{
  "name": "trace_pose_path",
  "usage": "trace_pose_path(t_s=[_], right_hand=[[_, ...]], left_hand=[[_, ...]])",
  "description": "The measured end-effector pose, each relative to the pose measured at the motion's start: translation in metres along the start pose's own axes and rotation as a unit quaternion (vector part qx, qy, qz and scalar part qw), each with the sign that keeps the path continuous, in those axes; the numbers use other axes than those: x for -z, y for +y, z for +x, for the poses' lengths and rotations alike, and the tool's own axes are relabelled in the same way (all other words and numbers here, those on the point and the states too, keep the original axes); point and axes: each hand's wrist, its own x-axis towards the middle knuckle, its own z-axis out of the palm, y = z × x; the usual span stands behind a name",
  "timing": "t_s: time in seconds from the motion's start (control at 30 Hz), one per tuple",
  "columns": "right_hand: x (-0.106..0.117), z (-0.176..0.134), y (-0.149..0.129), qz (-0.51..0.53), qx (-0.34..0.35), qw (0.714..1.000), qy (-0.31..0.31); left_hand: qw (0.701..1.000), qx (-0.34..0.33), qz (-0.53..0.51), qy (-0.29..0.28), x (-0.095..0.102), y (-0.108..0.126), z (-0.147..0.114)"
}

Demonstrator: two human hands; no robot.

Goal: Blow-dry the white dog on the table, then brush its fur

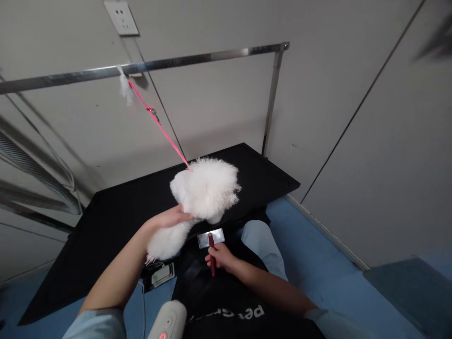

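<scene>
White fluffy animal on the black table, red-handled brush in the right hand

The white animal (206, 188) is at the centre of the frame, on the near edge of the black table (123, 212). Its coat is thick and bright white. The upper, rounded part is puffed out, with loose, wispy curls fraying along its right edge; on its left side the fur looks smoother and denser. Another fluffy white part reaches toward the lower left, ending in a pinkish fringe. A pink leash (168, 136) runs from the fur to the metal rail (197, 61) across the upper left.

The left hand (172, 216) lies against the animal between these two parts, its fingertips partly sunk in fur; whether they grip cannot be told. Just below centre, the right hand (223, 256) has its fingers closed around the brush (211, 245), whose wide, silvery rectangular head sits apart from the coat.
</scene>
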Motion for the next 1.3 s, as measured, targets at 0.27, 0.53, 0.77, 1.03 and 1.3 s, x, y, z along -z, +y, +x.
trace_pose_path(t_s=[0.27, 0.53, 0.77, 1.03, 1.3], right_hand=[[-0.005, 0.008, -0.007, 0.010, -0.028, 0.999, -0.019], [-0.012, 0.007, -0.003, 0.075, -0.043, 0.996, -0.021], [-0.013, 0.008, -0.008, 0.126, -0.016, 0.992, -0.019], [-0.018, 0.010, 0.001, 0.159, -0.064, 0.985, -0.019], [-0.019, 0.010, 0.003, 0.194, -0.084, 0.977, -0.023]], left_hand=[[1.000, -0.012, 0.010, -0.007, -0.004, 0.003, 0.002], [1.000, 0.007, 0.000, 0.002, -0.010, 0.006, -0.002], [0.999, 0.031, -0.005, 0.017, -0.013, 0.014, -0.002], [0.999, 0.022, -0.004, 0.024, -0.018, 0.019, -0.010], [0.999, 0.014, 0.018, 0.040, -0.015, 0.015, -0.005]])
